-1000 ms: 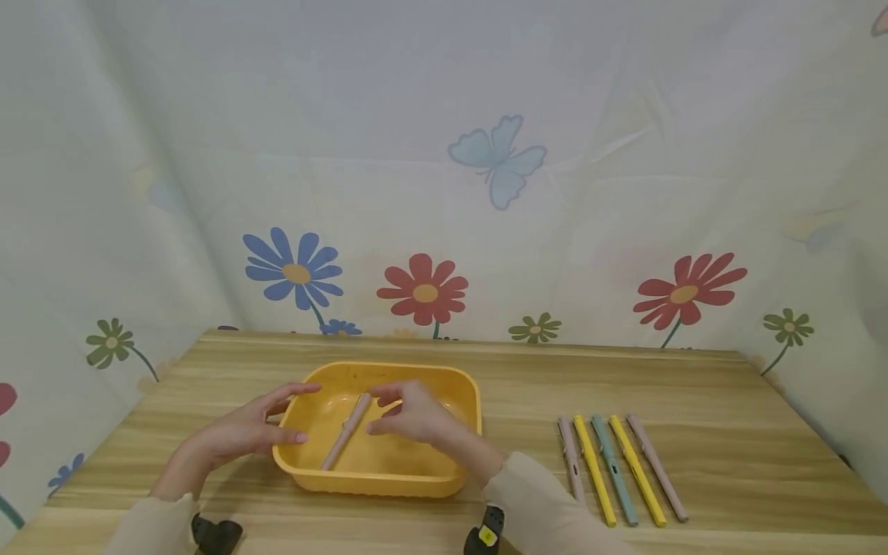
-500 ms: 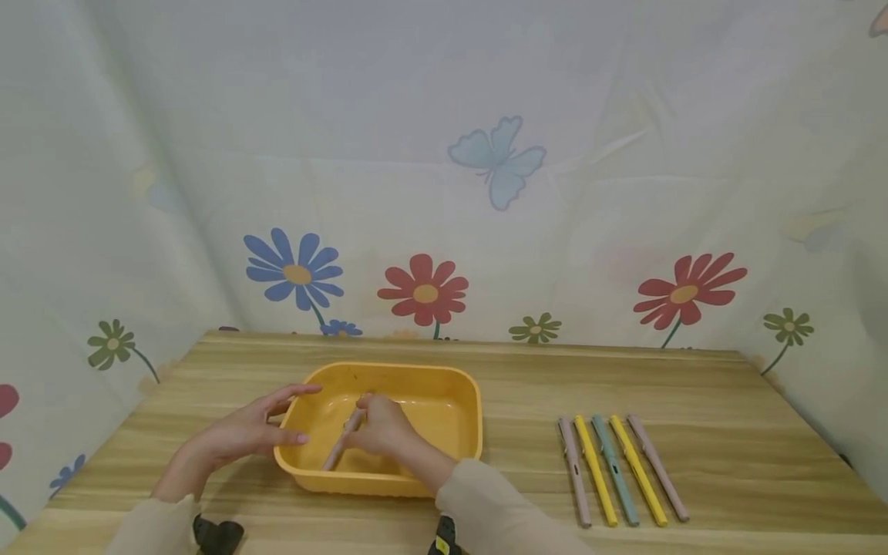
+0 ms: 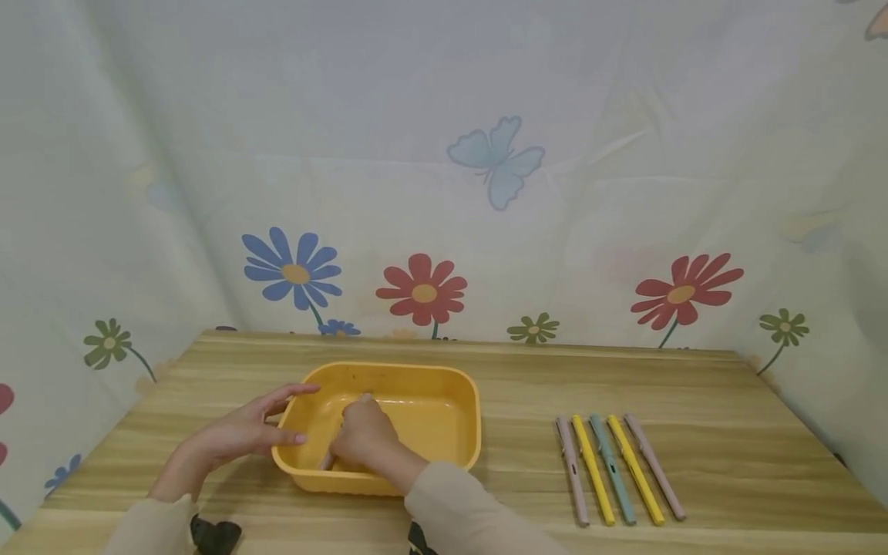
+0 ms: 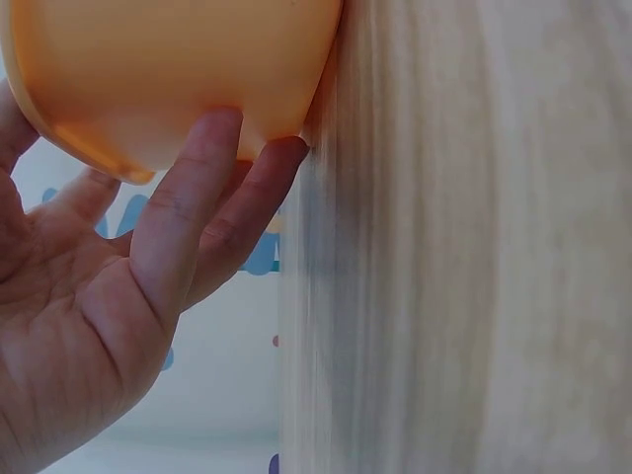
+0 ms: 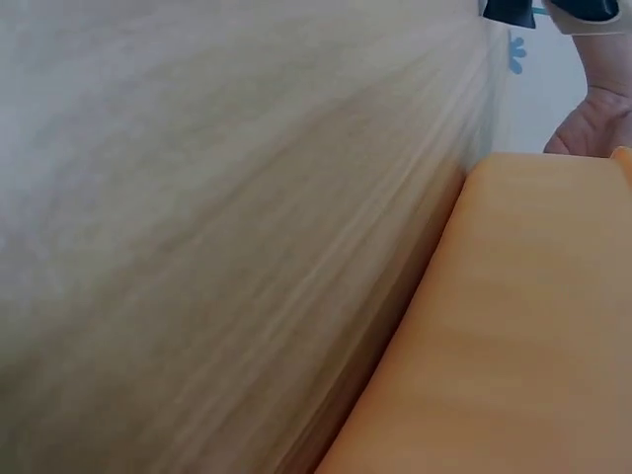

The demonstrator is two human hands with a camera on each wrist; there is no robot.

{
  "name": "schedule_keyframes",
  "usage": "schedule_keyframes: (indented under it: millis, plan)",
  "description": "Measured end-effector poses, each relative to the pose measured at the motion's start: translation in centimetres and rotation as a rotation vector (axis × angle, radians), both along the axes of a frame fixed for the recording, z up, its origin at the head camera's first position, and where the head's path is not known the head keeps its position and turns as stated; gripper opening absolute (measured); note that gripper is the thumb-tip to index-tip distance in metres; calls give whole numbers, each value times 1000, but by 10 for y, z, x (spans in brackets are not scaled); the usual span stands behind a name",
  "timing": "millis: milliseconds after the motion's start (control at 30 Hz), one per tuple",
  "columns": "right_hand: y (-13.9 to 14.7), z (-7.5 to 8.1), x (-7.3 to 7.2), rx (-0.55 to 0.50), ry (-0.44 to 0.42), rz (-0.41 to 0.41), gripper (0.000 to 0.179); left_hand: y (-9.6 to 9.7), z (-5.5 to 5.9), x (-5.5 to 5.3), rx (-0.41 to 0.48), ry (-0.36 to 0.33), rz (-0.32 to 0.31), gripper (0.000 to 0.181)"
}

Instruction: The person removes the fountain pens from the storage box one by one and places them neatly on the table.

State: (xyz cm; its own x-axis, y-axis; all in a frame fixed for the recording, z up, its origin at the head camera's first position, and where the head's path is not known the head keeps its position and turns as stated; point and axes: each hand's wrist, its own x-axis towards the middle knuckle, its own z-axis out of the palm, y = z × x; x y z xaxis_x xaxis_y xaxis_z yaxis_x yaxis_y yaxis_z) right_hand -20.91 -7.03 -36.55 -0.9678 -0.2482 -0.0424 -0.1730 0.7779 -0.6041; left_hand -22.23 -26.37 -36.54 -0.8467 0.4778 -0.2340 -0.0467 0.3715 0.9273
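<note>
A yellow plastic basin (image 3: 433, 439) stands on the table, and my left hand (image 3: 236, 435) holds its left end. The thumb and index finger reach over the rim; in the left wrist view other fingers (image 4: 188, 197) of that hand touch the outer wall. Inside the basin my right hand (image 3: 371, 439) grips a pale pink pen (image 3: 327, 462), most of which the hand covers. The right wrist view has the basin's outer side (image 5: 513, 326) and part of the left hand (image 5: 597, 123), but not the right hand.
To the right of the basin, several pens lie side by side: a pink pen (image 3: 572, 472), a yellow pen (image 3: 593, 472), a teal pen (image 3: 613, 472) and others. The wooden table (image 3: 513, 401) ends at a flowered cloth backdrop (image 3: 555, 254).
My right hand has moved left and down onto the pink pen in the basin and taken hold of it. The left hand and basin have stayed in place.
</note>
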Motion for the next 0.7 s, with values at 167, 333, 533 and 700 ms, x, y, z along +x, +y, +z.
schedule_keyframes:
  millis: [167,333,533,700]
  plan:
    - [-1,0,-1,148,63,13,26,-1,0,-2,8,1,-5,70]
    - [-1,1,-1,271,103,12,30,-1,1,-2,5,2,-12,69]
    - [-4,0,-1,413,121,-18,30,-2,2,0,7,-6,-15,71]
    - [-10,-1,0,568,123,-70,50,-2,2,1,2,-6,-7,71]
